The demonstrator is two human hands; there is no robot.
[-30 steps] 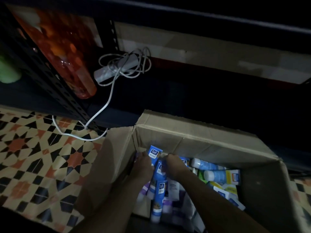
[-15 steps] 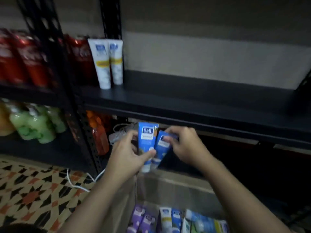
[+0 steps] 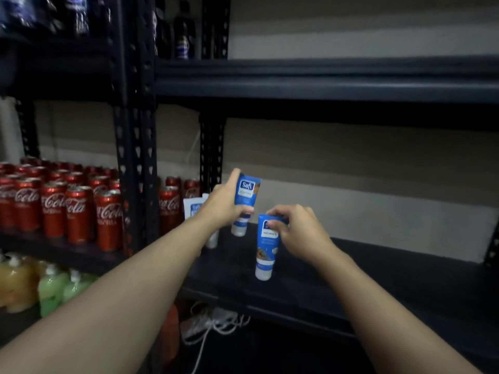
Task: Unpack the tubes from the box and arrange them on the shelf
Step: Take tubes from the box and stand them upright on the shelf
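My left hand point(image 3: 224, 205) grips a blue Safi tube point(image 3: 244, 203) upright, cap down, above the dark shelf point(image 3: 364, 268). My right hand point(image 3: 297, 230) pinches the top of a second blue tube point(image 3: 266, 249), which stands cap down on or just above the shelf board, nearer the front. Behind my left hand, white tubes point(image 3: 192, 207) stand on the shelf, partly hidden by the hand. The box is out of view.
Red cola cans point(image 3: 78, 209) fill the shelf to the left, beyond the black perforated upright point(image 3: 135, 157). Green and orange bottles point(image 3: 54, 290) sit lower left. A white power strip with coiled cable point(image 3: 213, 322) lies under the shelf. Dark bottles point(image 3: 183, 33) stand on the upper shelf.
Both hands lifted the two blue tubes out of the box and up to the shelf, then drew them apart. The view rose from the box to the shelves.
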